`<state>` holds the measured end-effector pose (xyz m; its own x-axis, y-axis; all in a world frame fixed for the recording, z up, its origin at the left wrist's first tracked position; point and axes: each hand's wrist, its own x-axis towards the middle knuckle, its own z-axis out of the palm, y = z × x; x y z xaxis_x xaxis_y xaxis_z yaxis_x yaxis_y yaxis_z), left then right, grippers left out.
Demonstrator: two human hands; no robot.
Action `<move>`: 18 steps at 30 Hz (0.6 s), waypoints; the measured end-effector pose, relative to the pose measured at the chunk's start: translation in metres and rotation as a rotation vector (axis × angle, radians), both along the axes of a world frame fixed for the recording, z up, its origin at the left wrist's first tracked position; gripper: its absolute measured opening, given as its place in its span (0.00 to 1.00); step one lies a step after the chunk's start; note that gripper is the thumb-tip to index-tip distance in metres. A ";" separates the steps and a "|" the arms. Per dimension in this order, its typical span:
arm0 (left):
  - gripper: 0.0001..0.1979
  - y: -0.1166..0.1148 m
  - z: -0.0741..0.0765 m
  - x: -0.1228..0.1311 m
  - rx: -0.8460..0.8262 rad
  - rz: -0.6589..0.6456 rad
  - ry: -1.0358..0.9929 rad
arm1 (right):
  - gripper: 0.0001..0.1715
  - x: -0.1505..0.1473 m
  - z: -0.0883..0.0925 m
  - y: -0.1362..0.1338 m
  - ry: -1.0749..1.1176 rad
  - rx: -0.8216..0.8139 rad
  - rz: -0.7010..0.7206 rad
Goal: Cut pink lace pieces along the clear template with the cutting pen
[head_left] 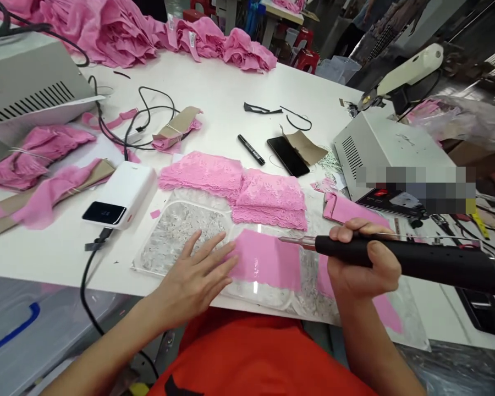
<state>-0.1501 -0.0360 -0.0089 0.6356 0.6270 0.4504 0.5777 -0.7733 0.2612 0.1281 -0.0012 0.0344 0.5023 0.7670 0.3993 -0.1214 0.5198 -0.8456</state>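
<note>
Left hand (193,280) flat, fingers (214,258) spread and straight, pressing on the edge of a pink fabric piece (268,259) and the clear plate (177,234) beneath it, near the front edge of the white tabletop (231,88). Right hand (361,258) wrapped around the black handle of a hot cutting tool (404,258), fingers curled shut, thumb on top, metal tip hovering over the pink piece's upper right corner; whether touching, unclear. Just behind, a stack of pink lace (235,187). To the left, a white power bank (121,195). Farther back, a black marker (251,149) beside a dark phone (287,156).
</note>
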 end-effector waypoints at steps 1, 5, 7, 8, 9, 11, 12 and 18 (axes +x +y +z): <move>0.15 0.004 0.001 0.005 -0.004 -0.005 0.015 | 0.07 0.003 -0.002 -0.001 0.004 -0.003 -0.013; 0.15 0.019 -0.001 0.019 -0.004 -0.017 0.074 | 0.07 0.000 -0.006 -0.003 0.005 0.010 0.000; 0.15 0.024 -0.002 0.022 -0.013 -0.013 0.095 | 0.07 -0.006 -0.007 -0.002 0.012 0.012 0.030; 0.15 0.026 -0.003 0.022 -0.019 -0.011 0.106 | 0.07 -0.009 -0.008 -0.002 0.015 0.012 0.047; 0.16 0.027 -0.004 0.022 -0.024 -0.010 0.115 | 0.07 -0.011 -0.008 -0.001 0.014 0.013 0.064; 0.16 0.027 -0.005 0.021 -0.036 -0.009 0.127 | 0.07 -0.016 -0.010 -0.001 0.001 0.009 0.089; 0.16 0.027 -0.005 0.021 -0.042 -0.008 0.128 | 0.07 -0.018 -0.011 0.000 -0.007 0.004 0.102; 0.17 0.026 -0.009 0.021 -0.052 0.002 0.108 | 0.08 -0.025 -0.014 0.000 -0.020 -0.008 0.151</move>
<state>-0.1292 -0.0099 -0.0180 0.6774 0.6491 0.3459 0.6063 -0.7591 0.2371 0.1030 -0.0013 0.0202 0.3727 0.8365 0.4016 -0.1811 0.4901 -0.8527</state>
